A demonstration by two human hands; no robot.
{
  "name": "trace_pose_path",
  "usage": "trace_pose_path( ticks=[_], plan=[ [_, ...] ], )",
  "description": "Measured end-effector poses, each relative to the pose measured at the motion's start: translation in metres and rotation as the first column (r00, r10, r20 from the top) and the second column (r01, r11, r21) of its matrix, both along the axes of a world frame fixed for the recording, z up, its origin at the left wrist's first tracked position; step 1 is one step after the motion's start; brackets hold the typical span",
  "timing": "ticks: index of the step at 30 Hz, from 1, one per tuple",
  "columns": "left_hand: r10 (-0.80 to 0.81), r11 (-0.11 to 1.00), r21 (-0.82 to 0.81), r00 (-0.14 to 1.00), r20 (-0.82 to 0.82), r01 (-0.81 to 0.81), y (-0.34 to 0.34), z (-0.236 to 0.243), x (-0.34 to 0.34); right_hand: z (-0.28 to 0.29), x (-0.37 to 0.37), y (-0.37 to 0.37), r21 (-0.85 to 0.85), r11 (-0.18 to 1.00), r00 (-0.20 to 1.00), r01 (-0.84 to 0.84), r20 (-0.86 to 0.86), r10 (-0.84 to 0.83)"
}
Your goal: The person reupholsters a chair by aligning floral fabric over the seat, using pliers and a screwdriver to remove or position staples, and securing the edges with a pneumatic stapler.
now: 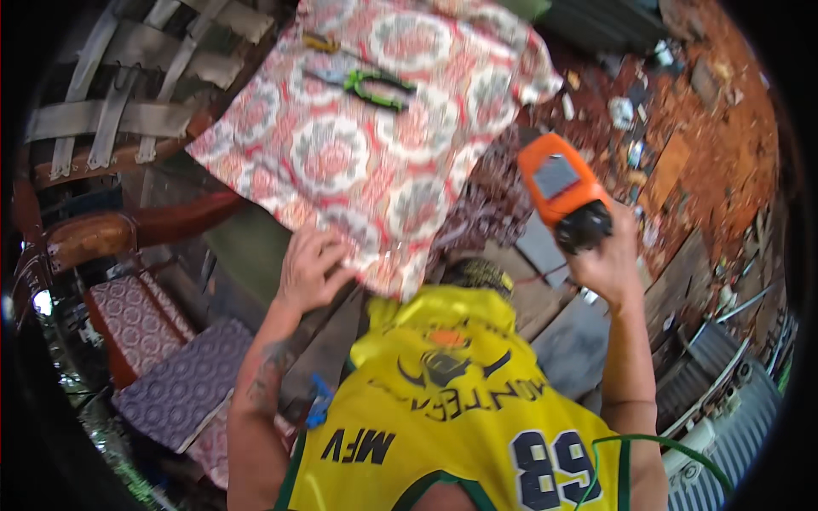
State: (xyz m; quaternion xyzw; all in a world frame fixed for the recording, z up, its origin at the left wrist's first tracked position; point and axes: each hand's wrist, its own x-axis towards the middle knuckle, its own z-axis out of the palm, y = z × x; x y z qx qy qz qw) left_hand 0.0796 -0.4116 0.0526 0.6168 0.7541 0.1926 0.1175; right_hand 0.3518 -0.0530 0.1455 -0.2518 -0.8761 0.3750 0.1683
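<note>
A red, white and grey floral fabric lies spread in front of me over something flat that it hides. My left hand grips its near left edge, fingers curled over the border with the thumb close by. In my right hand is an orange and black power tool with a grey panel, held off to the right of the fabric. Pliers with green and black handles rest on the far part of the fabric. Beside them lies a screwdriver with a yellow handle.
A wooden chair frame with woven straps stands at the left. Below it are patterned cushions. Reddish ground with scattered litter spreads at the right, near corrugated metal sheets. A green cord crosses my right arm.
</note>
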Motion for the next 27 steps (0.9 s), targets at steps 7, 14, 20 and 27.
trace_pose_path(
  ticks=[7,14,20,27],
  plan=[
    [-0.064,0.993,-0.096,0.997,-0.039,0.06,0.008,0.024,0.0,0.005,-0.134,0.043,0.065,0.966,0.963,-0.251,0.115,0.243],
    [-0.117,0.979,-0.168,0.993,0.023,0.119,0.02,0.029,-0.018,-0.045,-0.277,0.066,0.323,0.931,0.962,-0.172,0.258,0.088],
    [-0.113,0.984,-0.136,0.993,0.026,0.116,0.011,0.019,-0.017,-0.098,-0.295,0.049,0.386,0.92,0.975,-0.065,0.222,-0.024],
    [-0.087,0.99,-0.101,0.99,0.113,0.098,-0.006,0.004,-0.021,-0.058,-0.292,0.016,0.582,0.809,0.936,-0.085,0.324,-0.135]
  ],
)
